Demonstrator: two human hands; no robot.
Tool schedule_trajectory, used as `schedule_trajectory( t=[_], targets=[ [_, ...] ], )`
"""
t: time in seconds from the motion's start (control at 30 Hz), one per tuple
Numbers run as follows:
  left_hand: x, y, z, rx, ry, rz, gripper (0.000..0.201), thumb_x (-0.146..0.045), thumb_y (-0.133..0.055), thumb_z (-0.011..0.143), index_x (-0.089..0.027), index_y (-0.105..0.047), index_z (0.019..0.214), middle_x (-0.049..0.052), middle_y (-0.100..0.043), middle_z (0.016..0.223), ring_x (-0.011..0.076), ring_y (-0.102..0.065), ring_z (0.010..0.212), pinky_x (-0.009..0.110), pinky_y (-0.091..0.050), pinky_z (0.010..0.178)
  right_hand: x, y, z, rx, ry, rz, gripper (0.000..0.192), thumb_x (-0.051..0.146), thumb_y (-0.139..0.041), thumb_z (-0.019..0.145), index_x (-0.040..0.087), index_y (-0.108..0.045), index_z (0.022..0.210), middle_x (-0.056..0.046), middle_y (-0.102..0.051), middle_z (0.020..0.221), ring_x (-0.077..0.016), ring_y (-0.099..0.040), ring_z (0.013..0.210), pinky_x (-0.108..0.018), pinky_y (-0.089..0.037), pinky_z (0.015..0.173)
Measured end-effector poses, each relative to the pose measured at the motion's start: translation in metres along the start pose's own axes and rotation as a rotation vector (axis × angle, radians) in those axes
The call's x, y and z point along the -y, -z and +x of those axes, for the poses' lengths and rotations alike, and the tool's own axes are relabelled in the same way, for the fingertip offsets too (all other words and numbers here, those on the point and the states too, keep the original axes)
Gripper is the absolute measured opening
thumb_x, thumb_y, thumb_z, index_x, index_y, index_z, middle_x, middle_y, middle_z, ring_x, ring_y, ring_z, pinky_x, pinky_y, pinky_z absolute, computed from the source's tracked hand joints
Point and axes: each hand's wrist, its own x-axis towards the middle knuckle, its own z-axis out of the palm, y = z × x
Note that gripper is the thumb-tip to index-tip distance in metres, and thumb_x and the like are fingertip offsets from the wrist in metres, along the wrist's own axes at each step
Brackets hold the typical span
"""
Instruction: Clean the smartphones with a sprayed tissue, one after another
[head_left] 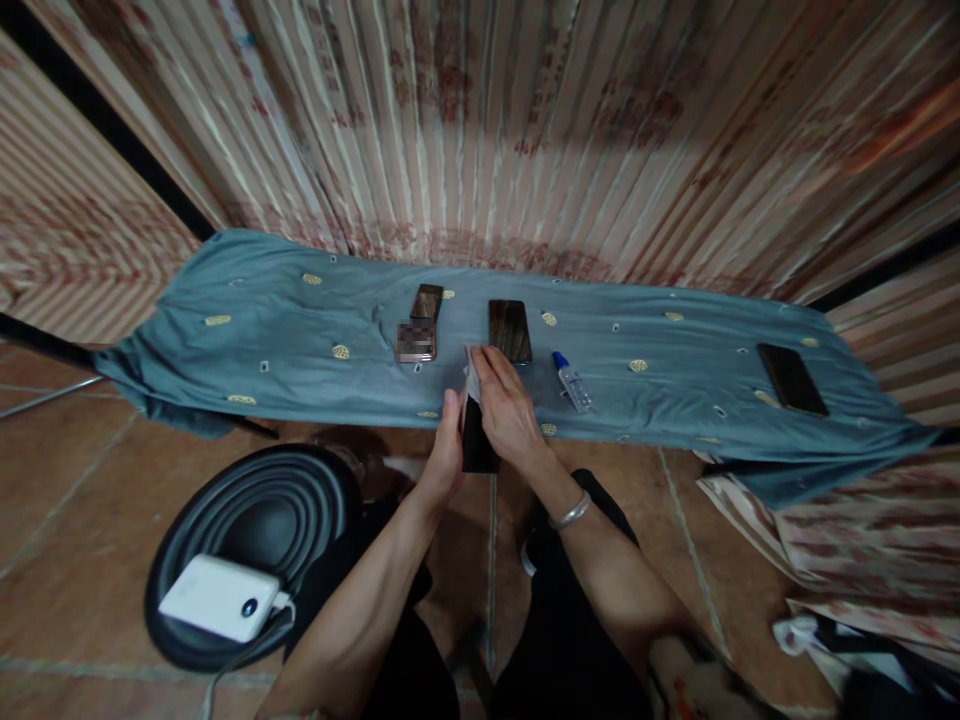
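Observation:
My left hand (448, 440) grips the left edge of a black phone (480, 450) above the front edge of the cloth-covered surface, thumb upright. My right hand (510, 405) holds a pale cloth (472, 380) against the upper part of that phone, fingers together and stretched forward. The hand hides much of the phone's face. Just beyond my hands another dark phone (509, 328) lies flat. To the right lies a small clear bottle with a blue cap (573, 384). At the left, a small dark device (428, 301) lies behind another small flat item (416, 341), whose face is blurred.
Blue-green patterned cloth (300, 375) covers the long, narrow surface. A dark phone (793, 380) lies at its right end. On the tiled floor at left, a black ringed round object (255, 500) carries a white power bank (217, 597) with a cable. Striped curtains (480, 130) hang behind.

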Motion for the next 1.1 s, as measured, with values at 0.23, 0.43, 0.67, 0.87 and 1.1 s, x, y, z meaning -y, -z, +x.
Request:
schedule_trajectory(
  t=[0.23,0.43,0.67,0.87,1.1],
  targets=[
    [-0.006,0.007,0.002,-0.095,-0.022,-0.033,0.054,-0.046,-0.031,0.102,-0.017,-0.056,0.140,0.008,-0.061,0.141,0.0221,-0.041,0.144,0.038,-0.033,0.120,0.009,-0.010,-0.005,0.044,0.083,0.020,0.049,0.018,-0.030,0.101,0.018,-0.051,0.145,-0.012,-0.048,0.152,-0.0239,-0.038,0.146,-0.045,-0.037,0.122],
    [-0.020,0.007,-0.001,-0.240,-0.007,-0.126,0.056,-0.048,-0.028,0.103,-0.013,-0.063,0.129,0.008,-0.067,0.132,0.0187,-0.051,0.136,0.030,-0.038,0.117,0.024,-0.015,-0.014,0.100,0.156,0.044,0.047,0.014,-0.032,0.101,0.016,-0.056,0.141,-0.014,-0.052,0.148,-0.0242,-0.040,0.145,-0.046,-0.039,0.120],
    [-0.033,0.014,0.002,-0.339,0.110,-0.166,0.065,-0.066,-0.031,0.095,-0.014,-0.071,0.090,0.009,-0.076,0.090,0.0216,-0.073,0.099,0.032,-0.059,0.089,0.040,-0.015,-0.031,0.102,0.281,0.054,0.043,0.012,-0.037,0.098,0.011,-0.057,0.136,-0.016,-0.054,0.145,-0.0244,-0.041,0.144,-0.045,-0.041,0.119],
    [-0.036,0.017,0.004,-0.347,0.079,-0.170,0.066,-0.065,-0.028,0.096,-0.015,-0.071,0.098,0.009,-0.076,0.083,0.0218,-0.074,0.091,0.031,-0.059,0.082,0.042,-0.012,-0.035,0.103,0.326,0.113,0.041,0.013,-0.035,0.098,0.010,-0.058,0.132,-0.018,-0.056,0.141,-0.0230,-0.043,0.142,-0.044,-0.045,0.117],
    [-0.037,0.019,0.008,-0.335,0.071,-0.160,0.066,-0.065,-0.027,0.096,-0.018,-0.067,0.120,0.010,-0.077,0.096,0.0250,-0.074,0.095,0.035,-0.058,0.083,0.042,-0.013,-0.037,0.028,0.371,0.127,0.036,0.015,-0.039,0.100,0.009,-0.062,0.127,-0.018,-0.063,0.133,-0.0229,-0.051,0.136,-0.040,-0.049,0.113]
  ],
)
